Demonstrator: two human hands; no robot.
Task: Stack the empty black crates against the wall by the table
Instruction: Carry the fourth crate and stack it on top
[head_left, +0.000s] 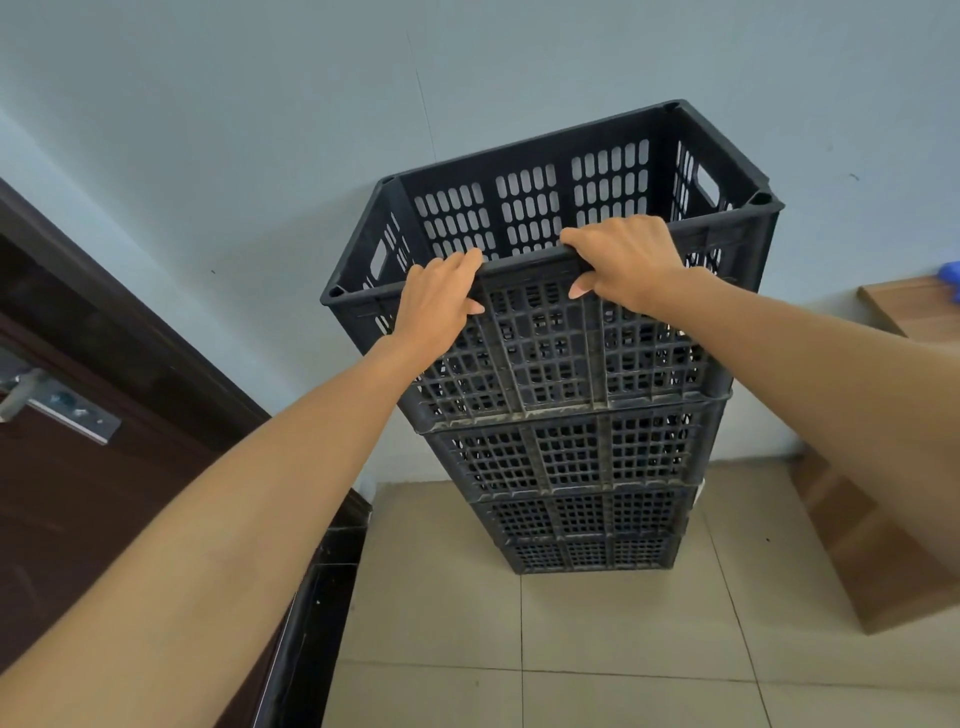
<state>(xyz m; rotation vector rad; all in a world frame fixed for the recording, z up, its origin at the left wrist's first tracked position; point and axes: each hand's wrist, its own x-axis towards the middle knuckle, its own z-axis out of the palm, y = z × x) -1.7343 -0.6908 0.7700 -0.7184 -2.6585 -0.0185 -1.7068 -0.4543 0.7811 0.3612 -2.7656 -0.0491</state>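
A tall stack of several black perforated crates (576, 457) stands on the tiled floor against the pale wall. The top crate (545, 358) is empty and sits on the stack, its open mouth facing me. My left hand (439, 301) curls over the near rim of that top crate, left of centre. My right hand (623, 260) grips the same rim to the right, fingers over the edge and thumb on the outer face. Both forearms reach up and forward.
A dark brown door (78, 493) with a metal handle (31, 395) fills the left side, its frame close to the stack. A wooden table (904, 312) stands to the right of the stack with something blue (948, 278) on it. Beige floor tiles (519, 649) lie in front.
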